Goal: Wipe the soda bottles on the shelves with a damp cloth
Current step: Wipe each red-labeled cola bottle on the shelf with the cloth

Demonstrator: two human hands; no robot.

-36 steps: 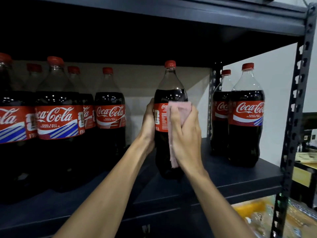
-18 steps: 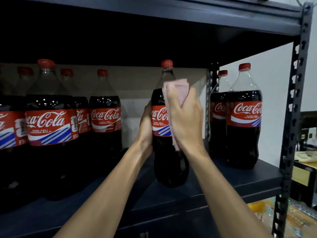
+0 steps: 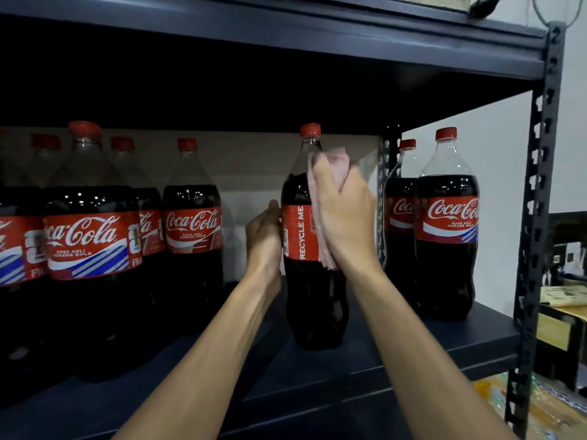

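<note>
You are stretching both bare forearms forward and upward, your left hand [image 3: 265, 236] wrapping the left side of the bottle [image 3: 313, 296], your right hand [image 3: 344, 214] sitting higher, fingers curling over the cloth [image 3: 333, 157] against its shoulder.

Dark metal rack [image 3: 413, 350] with slotted upright [image 3: 536, 217] at right. Deep shadow beneath upper shelf [image 3: 286, 33]. Plain white wall [image 3: 502, 138] behind. Past the upright, table [image 3: 556, 335] bearing papers [image 3: 562, 295].

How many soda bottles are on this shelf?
8. Left group of five: edge bottle, front bottle, two rear bottles, fifth bottle. Middle bottle under the cloth. Right pair. Others may hide behind.
</note>
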